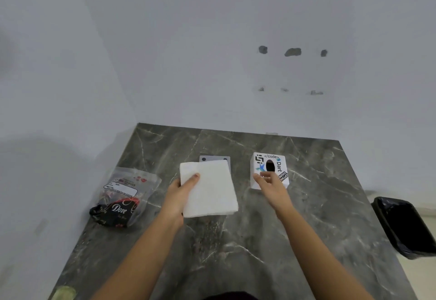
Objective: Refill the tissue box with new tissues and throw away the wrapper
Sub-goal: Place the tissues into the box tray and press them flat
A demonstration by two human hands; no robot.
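Grey marble with pale veins covers the table (236, 252), which butts against a plain white wall (212, 40) marked by 3 patched holes. Off the table's right edge stands a black-lined bin (408, 226), well apart from everything on the surface.

A white stack of tissues (210, 189) sits near the table's middle, raised at its near-left corner by the left hand (181, 191); that grip is clamped on the stack, thumb on top, fingers hidden beneath. Behind the stack, a grey plate (213, 159) with 2 dark dots shows just past its far edge.

To the left lies the crumpled wrapper (122, 200), clear plastic with a black printed lower part reading "Dove", apart from the stack.

To the right stands the white tissue box (271, 158), covered in stickers, its dark oval opening facing up. The right hand (271, 184) reaches to its near side, fingers spread apart and blurred; whether they touch the box I cannot tell.
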